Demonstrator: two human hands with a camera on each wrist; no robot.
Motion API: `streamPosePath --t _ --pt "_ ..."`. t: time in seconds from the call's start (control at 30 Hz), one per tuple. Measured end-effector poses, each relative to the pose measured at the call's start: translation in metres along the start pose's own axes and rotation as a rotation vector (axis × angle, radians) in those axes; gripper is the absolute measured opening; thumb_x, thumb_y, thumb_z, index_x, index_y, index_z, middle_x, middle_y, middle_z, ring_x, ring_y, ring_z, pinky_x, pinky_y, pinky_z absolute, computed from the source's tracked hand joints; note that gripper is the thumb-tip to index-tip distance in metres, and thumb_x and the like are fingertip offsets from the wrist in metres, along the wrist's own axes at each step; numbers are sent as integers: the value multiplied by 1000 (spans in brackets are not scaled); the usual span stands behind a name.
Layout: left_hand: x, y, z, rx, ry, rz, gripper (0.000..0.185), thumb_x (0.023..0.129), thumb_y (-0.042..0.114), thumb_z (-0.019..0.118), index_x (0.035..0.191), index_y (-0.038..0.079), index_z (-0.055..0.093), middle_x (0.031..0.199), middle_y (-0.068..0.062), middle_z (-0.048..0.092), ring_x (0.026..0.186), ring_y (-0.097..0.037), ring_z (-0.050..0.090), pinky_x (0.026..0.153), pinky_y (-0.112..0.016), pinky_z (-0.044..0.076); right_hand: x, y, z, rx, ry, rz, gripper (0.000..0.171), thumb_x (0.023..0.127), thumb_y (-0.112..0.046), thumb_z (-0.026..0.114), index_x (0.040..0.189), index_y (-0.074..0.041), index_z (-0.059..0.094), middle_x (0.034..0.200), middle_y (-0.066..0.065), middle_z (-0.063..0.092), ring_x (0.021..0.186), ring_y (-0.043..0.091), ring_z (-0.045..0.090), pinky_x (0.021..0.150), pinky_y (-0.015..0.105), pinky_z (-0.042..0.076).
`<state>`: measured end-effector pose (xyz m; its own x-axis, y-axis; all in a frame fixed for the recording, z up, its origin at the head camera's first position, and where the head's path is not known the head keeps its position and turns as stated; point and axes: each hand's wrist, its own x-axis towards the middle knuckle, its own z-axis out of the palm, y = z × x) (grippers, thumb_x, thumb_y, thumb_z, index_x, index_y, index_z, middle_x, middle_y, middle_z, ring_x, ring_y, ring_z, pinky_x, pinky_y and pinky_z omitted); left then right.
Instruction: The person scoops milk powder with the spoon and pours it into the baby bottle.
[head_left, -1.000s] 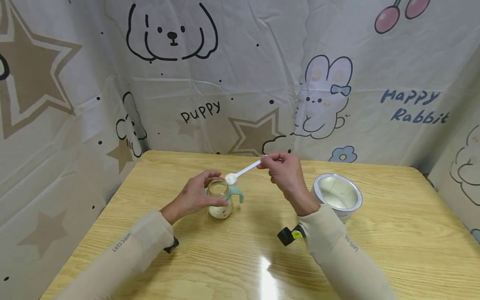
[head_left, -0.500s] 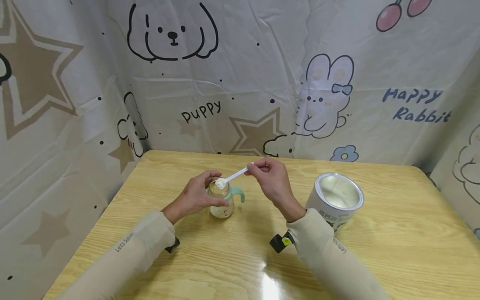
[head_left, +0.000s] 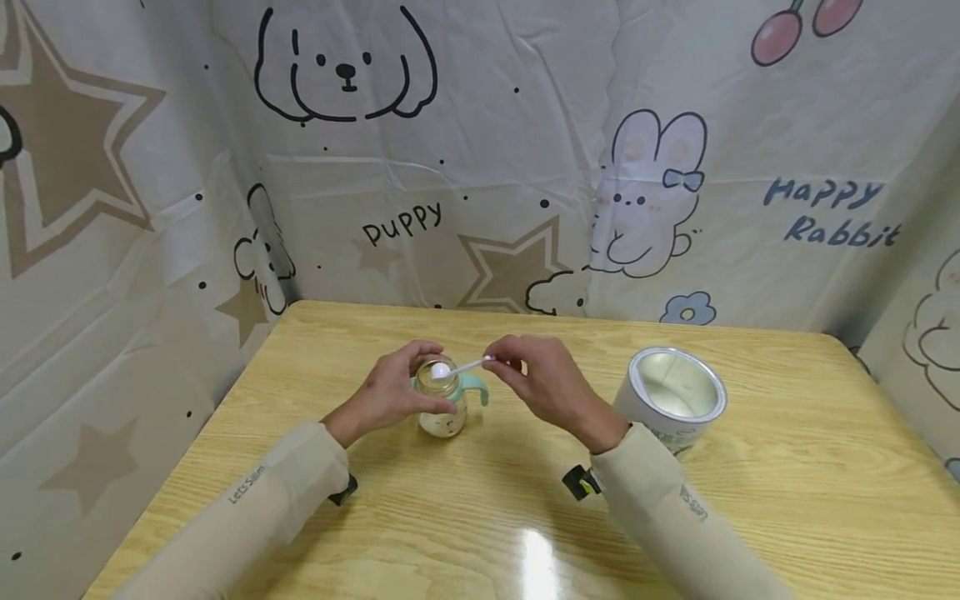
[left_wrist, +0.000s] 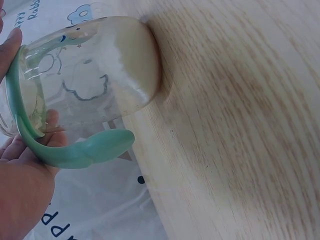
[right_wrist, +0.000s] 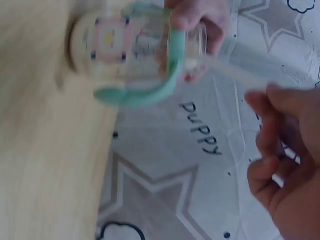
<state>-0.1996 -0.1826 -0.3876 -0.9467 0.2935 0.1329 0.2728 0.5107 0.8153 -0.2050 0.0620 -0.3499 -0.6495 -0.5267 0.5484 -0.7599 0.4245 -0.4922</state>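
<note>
A small clear baby bottle (head_left: 441,407) with teal handles (head_left: 476,387) stands on the wooden table (head_left: 480,517), some pale powder in its bottom. My left hand (head_left: 396,385) grips it round the neck; the left wrist view shows the bottle (left_wrist: 85,80) and its teal handle (left_wrist: 75,152) against my palm. My right hand (head_left: 534,377) pinches the handle of a white plastic scoop (head_left: 453,367), whose bowl sits right over the bottle's mouth. In the blurred right wrist view the bottle (right_wrist: 135,47) and scoop handle (right_wrist: 235,72) appear beside my fingers (right_wrist: 280,145).
An open silver-rimmed tin (head_left: 671,398) with powder inside stands to the right of my right forearm. A cartoon-printed cloth (head_left: 480,167) walls the table at the back and both sides. The table's near half shows a light glare.
My right hand has carried the scoop down and left, from beside the bottle to directly over its mouth. The left hand and bottle have stayed put.
</note>
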Motion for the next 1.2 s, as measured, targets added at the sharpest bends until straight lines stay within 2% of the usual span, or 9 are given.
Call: streamPosePath --t 0.1,0.27,0.47,0.63,0.83,1.03,1.2 --pt "0 0 0 -9 -4 -13 80 70 14 93 136 1 51 131 -11 63 123 -29 58 95 -44 53 -3 4 -3 -66 3 -143 4 92 -6 72 95 -7 74 81 -1 68 66 7 52 56 25 46" --pt "1 2 -1 -13 3 -28 80 69 13 93 136 1 51 131 -12 62 123 -30 58 96 -45 53 -6 6 -3 -106 25 -220 7 90 -5 74 96 -9 75 82 -1 69 66 8 54 56 25 47" --pt "1 2 -1 -24 -1 -45 80 69 13 93 136 1 52 133 -13 61 127 -32 55 100 -46 51 -8 7 -1 -118 47 -214 7 89 -4 75 95 -8 75 79 -1 68 64 7 53 54 23 47" --pt "0 2 -1 -28 -2 -40 79 69 13 93 135 1 52 131 -14 62 126 -32 56 98 -46 52 -8 8 0 -100 69 -226 9 89 -2 75 95 -8 75 79 -1 68 64 7 52 53 22 46" --pt "1 1 0 -24 1 -39 76 69 13 94 132 2 53 125 -11 64 121 -30 59 95 -45 53 -8 8 -2 -36 100 -240 11 87 2 75 94 -6 75 80 0 68 65 7 53 53 24 47" --pt "0 0 0 -19 4 -33 76 70 14 93 133 2 53 128 -12 62 126 -33 55 100 -49 50 -10 6 -8 52 113 -189 9 88 2 74 93 -6 74 81 -1 68 65 8 50 52 27 45" --pt "0 0 1 -17 16 -8 76 69 12 93 133 2 54 129 -13 62 126 -33 56 102 -49 49 -15 7 -13 103 133 -157 12 87 5 73 92 -5 74 81 -1 68 63 7 48 49 24 40"
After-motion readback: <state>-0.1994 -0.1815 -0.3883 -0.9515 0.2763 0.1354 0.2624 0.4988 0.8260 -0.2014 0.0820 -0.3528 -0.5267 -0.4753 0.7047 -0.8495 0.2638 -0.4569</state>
